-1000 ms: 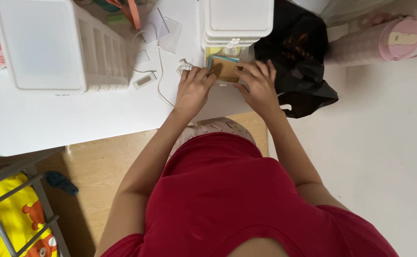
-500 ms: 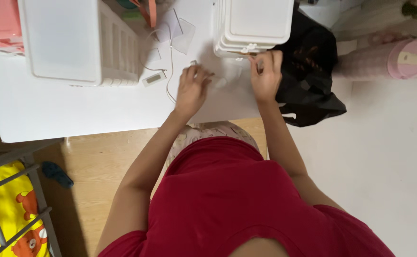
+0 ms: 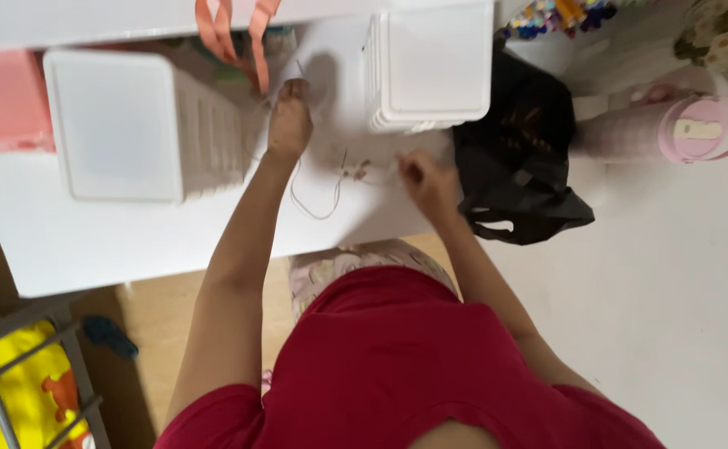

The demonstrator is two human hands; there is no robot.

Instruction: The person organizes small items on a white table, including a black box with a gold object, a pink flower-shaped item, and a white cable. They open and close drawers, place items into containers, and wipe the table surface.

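Note:
My left hand (image 3: 288, 120) reaches far across the white table (image 3: 131, 241), fingertips at a clear plastic packet (image 3: 318, 83) beside the white slatted basket (image 3: 119, 125). Blur hides whether it grips the packet. My right hand (image 3: 424, 181) rests near the table's front right, fingers curled closed, just right of a small cluster of tiny pieces (image 3: 356, 170). A thin white cable (image 3: 314, 204) loops on the table between my two hands. A stack of white lidded boxes (image 3: 430, 71) stands just beyond my right hand.
A black bag (image 3: 514, 158) hangs off the table's right edge. Orange straps (image 3: 235, 29) dangle at the back. A pink box (image 3: 2, 100) sits far left and a pink roll (image 3: 688, 129) lies on the floor at right. A metal frame (image 3: 40, 374) stands lower left.
My left hand has moved away from the table's middle up toward the clear packet by the basket. My right hand has dropped from the box stack to the table near the front edge.

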